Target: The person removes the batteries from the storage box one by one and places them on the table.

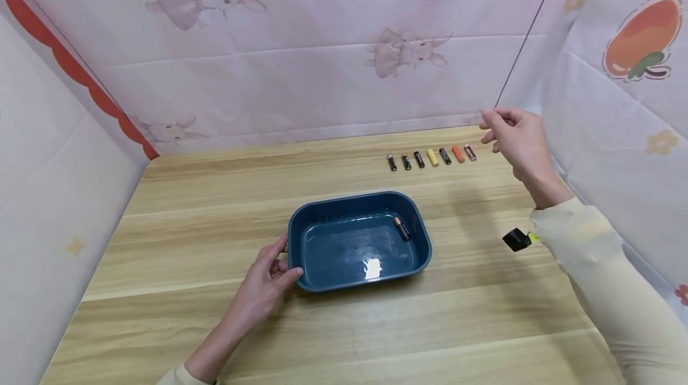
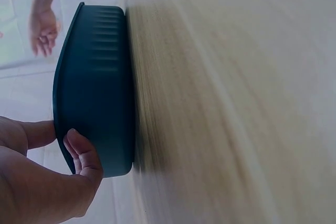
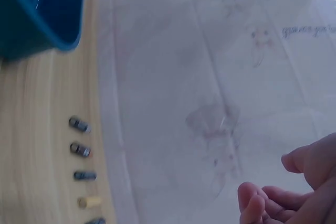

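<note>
A dark blue rectangular plastic box (image 1: 344, 248) stands on the table, with one black battery with a copper-coloured end (image 1: 402, 229) lying inside near its right wall. My left hand (image 1: 263, 283) grips the box's left end by the rim, the fingers curled against its outer wall (image 2: 97, 87) in the left wrist view. Raised at the far right, my right hand (image 1: 524, 143) hangs in the air beyond the end of a battery row. Its fingers are loosely bent, thumb apart from them in the right wrist view, with nothing between them.
Behind the box, several batteries form a row, among them a yellow one (image 1: 433, 157), an orange one (image 1: 458, 154) and a dark red one (image 1: 470, 153). A small black square item (image 1: 516, 240) shows by the right sleeve. Patterned curtains (image 1: 301, 92) enclose the wooden table (image 1: 204, 194).
</note>
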The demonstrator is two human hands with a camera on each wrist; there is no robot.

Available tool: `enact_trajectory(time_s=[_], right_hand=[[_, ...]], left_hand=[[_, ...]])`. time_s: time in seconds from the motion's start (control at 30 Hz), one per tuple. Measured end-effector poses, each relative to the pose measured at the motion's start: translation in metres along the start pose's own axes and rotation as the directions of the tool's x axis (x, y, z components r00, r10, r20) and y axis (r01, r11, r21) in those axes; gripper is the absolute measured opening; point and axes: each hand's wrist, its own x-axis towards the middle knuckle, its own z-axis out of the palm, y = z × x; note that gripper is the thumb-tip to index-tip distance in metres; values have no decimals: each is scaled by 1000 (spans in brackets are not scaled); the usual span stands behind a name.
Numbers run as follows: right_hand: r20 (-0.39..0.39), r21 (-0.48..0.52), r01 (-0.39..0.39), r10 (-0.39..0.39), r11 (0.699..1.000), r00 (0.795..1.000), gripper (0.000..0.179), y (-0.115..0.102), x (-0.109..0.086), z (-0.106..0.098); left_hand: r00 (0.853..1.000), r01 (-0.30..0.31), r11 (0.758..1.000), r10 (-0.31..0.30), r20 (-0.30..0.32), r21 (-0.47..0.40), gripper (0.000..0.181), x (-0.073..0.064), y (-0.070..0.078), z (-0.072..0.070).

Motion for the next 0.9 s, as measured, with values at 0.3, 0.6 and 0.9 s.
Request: enact_trajectory(time_s=[0.3, 0.6, 0.9], right_hand=[[132, -19, 53, -51, 998, 990, 50, -25, -48, 13], [426, -182, 128, -39, 975, 904, 45, -28, -90, 48], [542, -225, 83, 54, 971, 839, 46, -9, -110, 92]], left_hand=[[1000, 5, 1000, -5, 3, 3, 76, 1, -1, 0], [1000, -21, 1000, 21, -1, 11, 76, 1, 0, -1], [1000, -23, 1000, 23, 0, -14, 77, 1, 0, 0]])
